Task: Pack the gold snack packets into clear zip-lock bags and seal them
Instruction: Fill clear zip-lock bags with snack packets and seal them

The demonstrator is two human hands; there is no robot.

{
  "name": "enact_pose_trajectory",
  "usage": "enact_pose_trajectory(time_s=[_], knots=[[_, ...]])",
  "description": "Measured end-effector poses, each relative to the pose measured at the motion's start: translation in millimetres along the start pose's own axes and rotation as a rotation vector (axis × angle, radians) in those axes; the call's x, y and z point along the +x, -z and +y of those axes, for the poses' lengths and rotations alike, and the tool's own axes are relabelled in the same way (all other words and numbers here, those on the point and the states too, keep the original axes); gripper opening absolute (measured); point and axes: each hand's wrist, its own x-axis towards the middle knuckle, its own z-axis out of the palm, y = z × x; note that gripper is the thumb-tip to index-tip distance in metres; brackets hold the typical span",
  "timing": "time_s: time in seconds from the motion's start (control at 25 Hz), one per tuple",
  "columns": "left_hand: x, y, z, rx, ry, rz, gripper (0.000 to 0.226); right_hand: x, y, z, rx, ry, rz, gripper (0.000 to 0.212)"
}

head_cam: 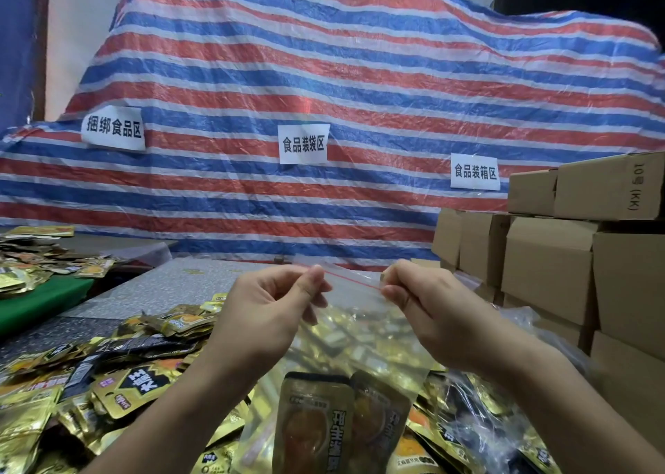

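Observation:
I hold a clear zip-lock bag (354,333) upright in front of me by its red-lined top strip. My left hand (268,308) pinches the strip's left end and my right hand (428,304) pinches its right end. Two gold snack packets (342,423) sit side by side in the bag's lower part. A large pile of loose gold snack packets (108,376) covers the table under and to the left of the bag.
Stacked cardboard boxes (561,257) stand at the right. A striped red, white and blue tarp (324,113) with three paper labels hangs behind. More packets lie on a green cloth (43,300) at far left. Filled clear bags (478,412) lie at lower right.

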Motion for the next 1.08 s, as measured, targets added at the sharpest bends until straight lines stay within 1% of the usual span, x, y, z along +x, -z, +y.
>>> enact_pose_trajectory(time_s=[0.08,0.16,0.2,0.24,0.32,0.4,0.48,0.52,0.56,0.6,0.68,0.72,0.8,0.92,1.0,1.08], knots=[[0.1,-0.8,2.7,-0.038,0.024,0.02,0.033,4.8,10.3,-6.5,-0.034,0.056,0.007,0.022],[0.5,-1.3,5.6,-0.1,0.042,0.027,0.035,9.3,21.9,-14.4,-0.032,0.114,0.047,0.026],[0.3,-2.2,6.8,-0.128,0.044,0.032,0.035,10.0,26.7,-18.1,-0.019,0.105,0.046,0.031],[0.0,-3.3,8.0,-0.153,0.042,0.037,0.035,10.2,30.2,-21.9,-0.014,0.065,0.009,0.035],[-0.4,-5.4,9.2,-0.193,0.037,0.046,0.035,9.4,32.3,-29.3,-0.037,-0.038,-0.15,0.039],[-0.9,-6.8,8.7,-0.207,0.032,0.045,0.036,11.4,26.2,-37.3,0.034,-0.116,-0.323,0.034],[-1.8,-8.0,6.7,-0.186,0.034,0.036,0.035,17.5,14.4,-43.4,0.131,-0.152,-0.47,0.028],[-2.2,-8.9,5.0,-0.157,0.033,0.035,0.034,20.7,6.8,-45.2,0.147,-0.168,-0.513,0.024],[-2.5,-9.5,3.3,-0.119,0.03,0.044,0.033,22.8,-1.2,-44.7,0.155,-0.196,-0.522,0.015],[-2.0,-9.8,1.7,-0.084,0.026,0.063,0.031,23.8,-7.2,-42.8,0.171,-0.239,-0.495,0.013],[0.2,-8.0,-0.8,-0.058,0.018,0.126,0.033,24.1,-12.2,-32.0,0.203,-0.341,-0.393,0.026],[1.8,-6.1,-1.5,-0.057,0.015,0.157,0.035,23.9,-11.6,-23.6,0.22,-0.401,-0.317,0.029],[4.1,-2.0,-3.8,-0.024,0.017,0.196,0.036,25.4,-4.3,-1.9,0.276,-0.545,-0.094,0.03],[4.2,-1.5,-9.5,0.026,0.065,0.186,0.023,30.1,10.9,39.7,0.436,-0.722,0.279,0.023],[4.0,-3.5,-12.2,0.025,0.109,0.165,0.024,31.8,16.5,70.6,0.507,-0.812,0.481,0.021],[3.7,-3.5,-13.0,0.028,0.132,0.149,0.027,23.5,10.3,103.2,0.577,-0.939,0.645,0.018]])
